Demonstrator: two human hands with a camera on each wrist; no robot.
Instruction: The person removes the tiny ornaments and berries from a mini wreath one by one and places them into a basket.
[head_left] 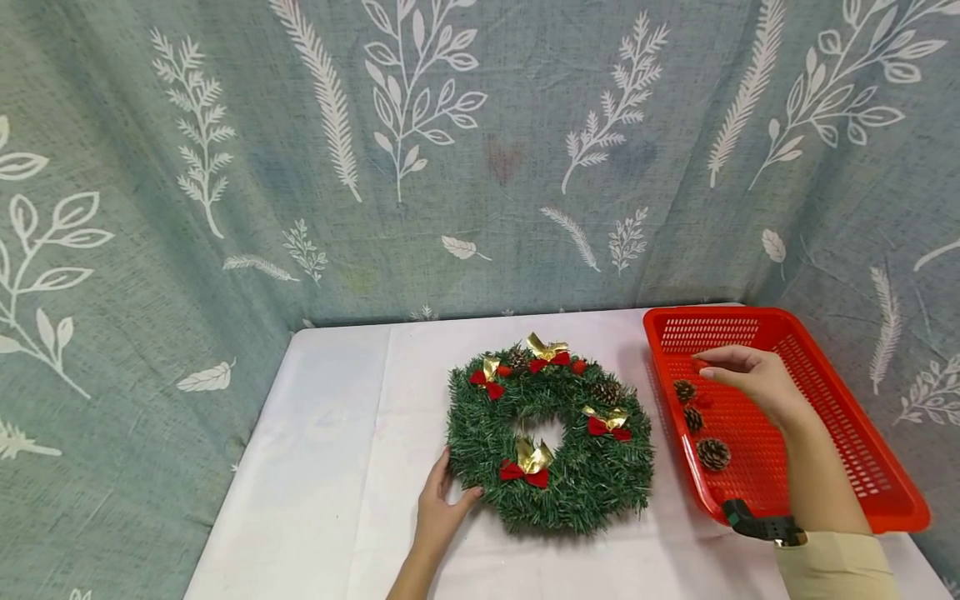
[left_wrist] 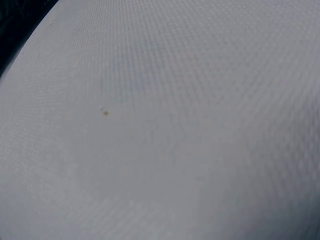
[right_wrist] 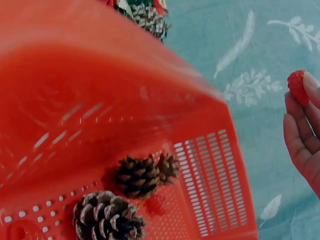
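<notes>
My right hand, above the red basket, pinches a small artificial raspberry between thumb and fingertips. It looks red and bumpy in the right wrist view. On the white-covered table lies a green wreath with red-and-gold bows, pine cones and red berries on it. My left hand touches the wreath's lower left edge, thumb spread from the fingers. The left wrist view has white cloth and a dark corner, with no hand in it.
The red perforated basket stands right of the wreath. Inside are a larger pine cone, smaller pine cones and a red piece. A leaf-patterned curtain hangs behind the table and at both sides.
</notes>
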